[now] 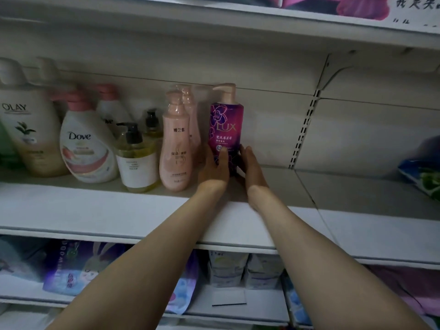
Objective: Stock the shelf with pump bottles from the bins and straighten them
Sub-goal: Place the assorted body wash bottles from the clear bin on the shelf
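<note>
A glossy purple LUX pump bottle (pixel 226 129), tall and cylindrical with a beige pump head, is standing upright on the white metal shelf (pixel 142 210), its long axis vertical, its label facing the camera and its spout pointing left. Both forearms are reaching up and forward over the shelf's front edge. The left hand (pixel 214 167) is cupping the bottle's lower left side with fingers lying up its front, while the right hand (pixel 250 165) is pressing flat against its lower right side, so the two hands are holding the bottle between them. Just left of the left hand a smooth, curvy pink pump bottle (pixel 175 144) is standing, almost touching the purple one; farther left are an amber bottle with a black pump (pixel 137 158), a rounded white Dove bottle (pixel 83 144) and a cream Olay bottle (pixel 28 129).
</note>
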`<action>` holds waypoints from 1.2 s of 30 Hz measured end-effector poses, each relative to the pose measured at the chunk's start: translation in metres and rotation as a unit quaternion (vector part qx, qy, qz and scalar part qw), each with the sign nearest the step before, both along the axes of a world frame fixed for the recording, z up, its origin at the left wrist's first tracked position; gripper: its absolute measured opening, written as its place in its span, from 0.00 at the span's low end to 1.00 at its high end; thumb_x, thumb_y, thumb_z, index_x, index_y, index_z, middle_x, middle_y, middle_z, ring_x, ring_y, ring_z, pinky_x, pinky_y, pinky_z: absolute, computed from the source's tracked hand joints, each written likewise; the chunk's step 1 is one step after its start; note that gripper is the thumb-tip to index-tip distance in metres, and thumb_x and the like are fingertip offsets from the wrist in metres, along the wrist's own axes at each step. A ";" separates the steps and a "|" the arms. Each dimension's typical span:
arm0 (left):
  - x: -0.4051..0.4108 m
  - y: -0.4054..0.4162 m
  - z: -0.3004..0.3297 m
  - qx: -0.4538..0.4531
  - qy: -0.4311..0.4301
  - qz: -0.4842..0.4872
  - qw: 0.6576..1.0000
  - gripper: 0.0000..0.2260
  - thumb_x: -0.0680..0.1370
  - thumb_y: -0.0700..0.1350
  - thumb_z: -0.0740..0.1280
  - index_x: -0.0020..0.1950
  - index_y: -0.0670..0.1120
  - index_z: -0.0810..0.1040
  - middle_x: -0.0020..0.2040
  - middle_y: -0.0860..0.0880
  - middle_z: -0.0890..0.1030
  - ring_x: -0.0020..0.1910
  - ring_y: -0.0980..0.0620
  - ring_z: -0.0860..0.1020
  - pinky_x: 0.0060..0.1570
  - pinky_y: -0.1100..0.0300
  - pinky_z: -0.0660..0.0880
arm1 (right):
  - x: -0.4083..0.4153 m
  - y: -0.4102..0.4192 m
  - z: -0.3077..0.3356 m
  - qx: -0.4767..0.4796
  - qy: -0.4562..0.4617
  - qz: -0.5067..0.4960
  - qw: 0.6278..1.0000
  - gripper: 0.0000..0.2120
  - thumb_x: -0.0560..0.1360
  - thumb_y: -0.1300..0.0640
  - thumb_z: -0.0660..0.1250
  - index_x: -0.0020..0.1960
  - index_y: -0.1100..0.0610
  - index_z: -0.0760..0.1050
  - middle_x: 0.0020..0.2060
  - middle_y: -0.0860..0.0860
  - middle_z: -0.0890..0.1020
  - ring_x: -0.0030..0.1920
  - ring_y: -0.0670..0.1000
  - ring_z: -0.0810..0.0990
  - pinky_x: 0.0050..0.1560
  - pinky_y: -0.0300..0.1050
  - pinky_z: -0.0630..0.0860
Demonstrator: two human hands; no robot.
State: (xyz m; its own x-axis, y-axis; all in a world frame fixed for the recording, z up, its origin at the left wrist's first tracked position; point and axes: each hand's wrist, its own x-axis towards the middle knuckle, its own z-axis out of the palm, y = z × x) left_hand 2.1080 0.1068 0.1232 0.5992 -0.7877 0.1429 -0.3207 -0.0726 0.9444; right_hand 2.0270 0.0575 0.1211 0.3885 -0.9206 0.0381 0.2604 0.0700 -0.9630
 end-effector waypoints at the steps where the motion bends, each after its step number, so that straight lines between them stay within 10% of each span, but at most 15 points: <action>1: 0.001 -0.003 0.001 0.002 0.003 0.001 1.000 0.29 0.84 0.62 0.49 0.82 0.55 0.46 0.80 0.44 0.59 0.76 0.39 0.63 0.72 0.52 0.60 | 0.001 -0.002 -0.002 0.001 0.001 -0.004 1.000 0.16 0.83 0.41 0.55 0.63 0.44 0.75 0.59 0.47 0.81 0.65 0.50 0.76 0.72 0.54 0.69; 27: 0.001 -0.012 -0.007 -0.034 0.033 0.007 0.999 0.27 0.84 0.60 0.49 0.82 0.54 0.50 0.81 0.44 0.56 0.79 0.42 0.56 0.76 0.52 0.54 | 0.003 -0.010 -0.017 -0.012 0.038 -0.036 0.999 0.25 0.83 0.42 0.54 0.72 0.54 0.73 0.67 0.51 0.78 0.65 0.49 0.77 0.71 0.53 0.71; 36: 0.004 -0.019 -0.006 -0.041 0.057 -0.006 0.998 0.27 0.85 0.59 0.48 0.82 0.53 0.48 0.81 0.44 0.56 0.79 0.42 0.57 0.77 0.49 0.56 | 0.011 -0.003 -0.013 -0.048 0.150 -0.058 0.986 0.37 0.72 0.27 0.54 0.71 0.48 0.73 0.69 0.53 0.76 0.68 0.54 0.75 0.72 0.56 0.68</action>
State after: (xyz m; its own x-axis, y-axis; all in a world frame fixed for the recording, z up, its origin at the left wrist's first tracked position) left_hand 2.1124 0.0882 0.1176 0.6051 -0.7838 0.1397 -0.2119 0.0106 0.9772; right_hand 2.0380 0.0540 0.1080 0.2871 -0.9575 0.0264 -0.0362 -0.0384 -0.9986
